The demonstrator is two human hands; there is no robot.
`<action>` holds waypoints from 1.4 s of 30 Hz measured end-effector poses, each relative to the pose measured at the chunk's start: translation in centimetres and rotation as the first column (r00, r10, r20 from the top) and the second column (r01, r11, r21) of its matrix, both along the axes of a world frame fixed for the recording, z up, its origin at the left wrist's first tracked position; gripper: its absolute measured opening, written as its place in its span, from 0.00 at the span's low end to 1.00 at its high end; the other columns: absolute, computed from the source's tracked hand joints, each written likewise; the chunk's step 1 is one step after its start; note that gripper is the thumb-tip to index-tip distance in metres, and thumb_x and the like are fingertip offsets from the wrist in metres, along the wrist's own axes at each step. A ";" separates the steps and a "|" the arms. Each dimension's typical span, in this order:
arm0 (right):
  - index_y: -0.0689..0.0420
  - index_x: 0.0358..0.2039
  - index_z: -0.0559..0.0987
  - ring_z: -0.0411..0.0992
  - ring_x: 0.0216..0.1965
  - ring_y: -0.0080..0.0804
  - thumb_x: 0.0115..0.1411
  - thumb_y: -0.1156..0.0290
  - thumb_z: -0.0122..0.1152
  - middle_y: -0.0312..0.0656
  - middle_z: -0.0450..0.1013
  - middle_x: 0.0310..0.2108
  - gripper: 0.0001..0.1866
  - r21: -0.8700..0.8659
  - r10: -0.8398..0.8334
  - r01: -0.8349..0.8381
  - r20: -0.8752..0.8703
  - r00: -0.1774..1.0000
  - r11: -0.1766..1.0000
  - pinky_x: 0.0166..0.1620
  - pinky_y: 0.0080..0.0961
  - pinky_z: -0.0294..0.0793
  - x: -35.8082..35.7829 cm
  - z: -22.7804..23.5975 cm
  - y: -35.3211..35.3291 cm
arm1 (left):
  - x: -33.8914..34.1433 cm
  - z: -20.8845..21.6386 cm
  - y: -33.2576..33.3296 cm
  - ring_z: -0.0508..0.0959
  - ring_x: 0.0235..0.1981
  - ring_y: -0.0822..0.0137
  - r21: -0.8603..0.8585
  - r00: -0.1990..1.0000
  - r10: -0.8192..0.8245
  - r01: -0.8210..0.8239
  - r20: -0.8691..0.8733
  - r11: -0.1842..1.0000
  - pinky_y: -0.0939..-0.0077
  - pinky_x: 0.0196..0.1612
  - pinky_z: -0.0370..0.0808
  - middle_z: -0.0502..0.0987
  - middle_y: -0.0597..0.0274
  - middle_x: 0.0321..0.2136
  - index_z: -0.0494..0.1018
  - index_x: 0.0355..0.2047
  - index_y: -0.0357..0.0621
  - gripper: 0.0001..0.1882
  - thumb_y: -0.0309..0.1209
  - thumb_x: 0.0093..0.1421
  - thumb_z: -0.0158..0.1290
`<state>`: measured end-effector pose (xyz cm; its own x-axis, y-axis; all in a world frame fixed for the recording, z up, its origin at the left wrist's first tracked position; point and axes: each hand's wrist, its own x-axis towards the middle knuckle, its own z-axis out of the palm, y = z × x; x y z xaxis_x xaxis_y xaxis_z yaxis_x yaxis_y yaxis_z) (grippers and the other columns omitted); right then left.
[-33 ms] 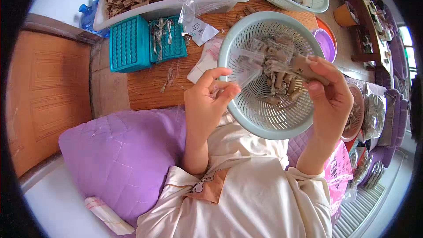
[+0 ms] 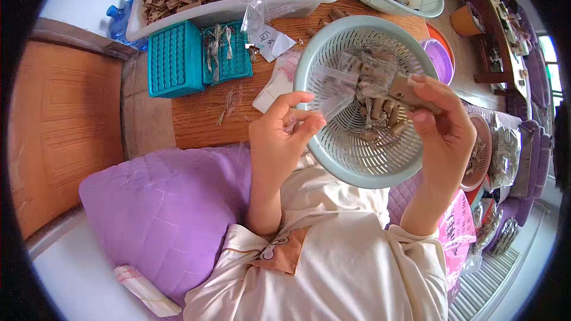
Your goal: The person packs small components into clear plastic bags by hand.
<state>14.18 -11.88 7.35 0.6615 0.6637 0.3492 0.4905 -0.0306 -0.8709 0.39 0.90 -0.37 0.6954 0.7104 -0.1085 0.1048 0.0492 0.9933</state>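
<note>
My left hand [image 2: 279, 134] pinches the edge of a small clear plastic bag [image 2: 336, 98] between thumb and fingers, over the left side of a grey-green plastic colander [image 2: 373, 177]. In my right hand [image 2: 443, 119], thumb and fingers grip a flat brown piece [image 2: 404, 91] with a small dark mark on its face. The piece is above the colander's right side, apart from the bag's left edge. Inside the colander lie several clear bags and brown pieces [image 2: 377, 110], some with thin silvery strands.
Behind the colander, a white tub [image 2: 238, 9] holds many brown pieces and clear bags. A teal rack [image 2: 174, 62] and silvery strands [image 2: 217, 53] are on the wooden table [image 2: 202, 119]. A pale green basket [image 2: 437, 6] stands back right; a purple quilted cushion [image 2: 166, 202] lies left.
My right hand has shifted the brown piece slightly left and its near end shows more. My left hand and the clear bag are almost unmoved.
</note>
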 end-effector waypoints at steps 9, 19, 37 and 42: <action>0.63 0.32 0.74 0.72 0.32 0.27 0.44 0.86 0.53 0.42 0.71 0.33 0.13 -0.221 0.066 -0.060 0.019 0.998 0.974 0.35 0.17 0.70 -1.1 1.3 2.0 | -0.5 0.0 -0.3 0.76 0.26 0.75 0.100 0.995 -0.097 0.096 0.003 0.990 0.86 0.28 0.69 0.77 0.56 0.22 0.69 0.38 0.38 0.17 0.28 0.48 0.57; 0.61 0.32 0.74 0.71 0.26 0.28 0.41 0.83 0.57 0.41 0.69 0.27 0.14 -0.322 0.087 -0.104 -0.066 0.994 0.941 0.29 0.20 0.70 -0.4 1.4 2.9 | -0.9 0.0 -0.5 0.74 0.26 0.78 0.077 0.978 -0.203 0.198 0.056 0.977 0.87 0.28 0.69 0.77 0.56 0.23 0.69 0.42 0.39 0.19 0.28 0.48 0.57; 0.60 0.28 0.72 0.69 0.26 0.45 0.40 0.74 0.60 0.47 0.69 0.23 0.12 -0.625 0.463 -0.368 -0.011 0.886 0.689 0.30 0.32 0.67 0.7 3.0 4.7 | -0.1 -2.7 -1.1 0.74 0.29 0.75 -0.036 0.943 -0.198 0.216 0.267 0.976 0.83 0.31 0.69 0.76 0.56 0.30 0.68 0.41 0.34 0.22 0.30 0.47 0.58; 0.61 0.28 0.73 0.69 0.25 0.43 0.42 0.74 0.59 0.45 0.69 0.23 0.10 -0.575 0.593 -0.506 -0.044 0.804 0.643 0.30 0.34 0.67 1.1 1.7 5.0 | 0.0 -1.3 -0.6 0.72 0.29 0.78 -0.294 0.912 -0.197 0.312 0.360 0.904 0.86 0.31 0.68 0.75 0.62 0.32 0.69 0.40 0.34 0.20 0.26 0.46 0.58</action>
